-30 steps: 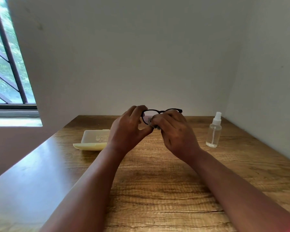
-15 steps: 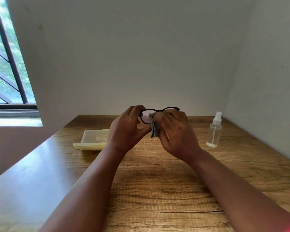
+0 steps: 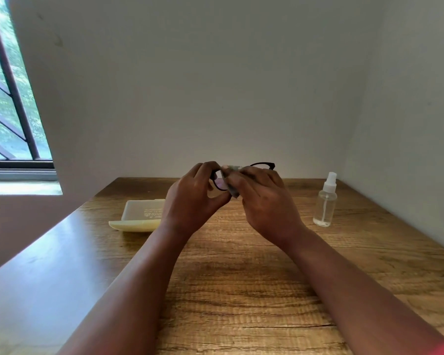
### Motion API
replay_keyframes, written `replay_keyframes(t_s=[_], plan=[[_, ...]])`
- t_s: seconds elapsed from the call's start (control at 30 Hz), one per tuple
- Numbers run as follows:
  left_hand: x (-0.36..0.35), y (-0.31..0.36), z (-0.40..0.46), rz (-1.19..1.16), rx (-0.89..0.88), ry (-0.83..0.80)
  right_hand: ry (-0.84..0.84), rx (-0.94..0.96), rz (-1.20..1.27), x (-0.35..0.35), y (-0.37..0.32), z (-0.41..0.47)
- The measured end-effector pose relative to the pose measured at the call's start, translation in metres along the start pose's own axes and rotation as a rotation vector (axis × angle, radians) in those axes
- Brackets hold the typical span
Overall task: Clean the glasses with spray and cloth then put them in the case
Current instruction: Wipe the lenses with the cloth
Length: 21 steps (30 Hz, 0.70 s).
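Wiping is the step we judge to be in hand: spraying looks done, casing not yet begun. We see the left hand with fingers curled round the left end of the glasses, gripping the dark frame and holding it up above the counter, in front of the far wall. The right hand pinches a folded grey cloth over the lens nearest the left hand; the cloth wraps that lens, so we cannot tell how much of it is covered. The other lens rim shows bare past the right knuckles. The bottle, clear with a white pump top, stands upright on the counter to the right, well apart from both hands. The case, pale yellow, lies open on the counter to the left, partly behind the left wrist, with its lid laid flat behind the tray. Our judgement of the next move: finish rubbing this lens, shift the cloth along to the bare lens while the left hand re-grips the frame, then fold the arms and carry the glasses left to the case. That needs a light pinch on the cloth and a firm hold on the frame, not the lens. Writing: the case lid carries a small pale print, perhaps a logo and a few lines, seen upside down and too faint to read. No label is visible on the bottle.
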<state>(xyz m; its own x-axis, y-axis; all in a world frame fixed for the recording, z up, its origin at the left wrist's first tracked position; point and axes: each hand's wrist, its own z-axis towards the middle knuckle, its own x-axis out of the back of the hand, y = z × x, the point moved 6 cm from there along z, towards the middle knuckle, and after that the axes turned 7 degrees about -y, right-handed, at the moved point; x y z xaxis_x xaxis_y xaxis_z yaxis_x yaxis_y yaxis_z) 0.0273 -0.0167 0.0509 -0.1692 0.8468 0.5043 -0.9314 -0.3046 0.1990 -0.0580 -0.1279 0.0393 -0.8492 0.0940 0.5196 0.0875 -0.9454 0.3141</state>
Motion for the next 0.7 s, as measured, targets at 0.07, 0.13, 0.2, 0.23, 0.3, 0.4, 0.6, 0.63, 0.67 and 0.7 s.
replay_keyframes(t_s=[0.07,0.13,0.2,0.23,0.3,0.4,0.6,0.63,0.67,0.7], plan=[[-0.001,-0.002,0.0,0.017,0.0,0.002,0.03,-0.046,0.005,0.003,0.008,-0.001],[-0.002,-0.004,0.0,0.034,0.003,0.005,0.042,-0.124,0.051,0.008,0.019,-0.003],[-0.001,-0.005,0.0,0.035,0.012,0.014,0.092,-0.232,0.172,0.015,0.031,-0.006],[-0.001,-0.005,-0.001,0.032,0.014,0.018,0.138,-0.29,0.248,0.02,0.039,-0.009],[-0.001,-0.006,-0.001,0.035,0.011,0.018,0.237,-0.382,0.36,0.03,0.053,-0.013],[-0.001,-0.006,0.0,0.045,0.012,0.014,0.301,-0.444,0.431,0.033,0.067,-0.019],[-0.002,-0.007,0.0,0.048,0.012,0.005,0.356,-0.514,0.691,0.026,0.067,-0.017],[-0.002,-0.007,0.0,0.047,0.013,0.003,0.353,-0.508,0.709,0.026,0.066,-0.016],[-0.002,-0.007,0.0,0.049,0.014,0.001,0.34,-0.501,0.707,0.025,0.066,-0.016],[-0.002,-0.007,0.0,0.051,0.013,-0.003,0.324,-0.495,0.697,0.024,0.066,-0.015]])
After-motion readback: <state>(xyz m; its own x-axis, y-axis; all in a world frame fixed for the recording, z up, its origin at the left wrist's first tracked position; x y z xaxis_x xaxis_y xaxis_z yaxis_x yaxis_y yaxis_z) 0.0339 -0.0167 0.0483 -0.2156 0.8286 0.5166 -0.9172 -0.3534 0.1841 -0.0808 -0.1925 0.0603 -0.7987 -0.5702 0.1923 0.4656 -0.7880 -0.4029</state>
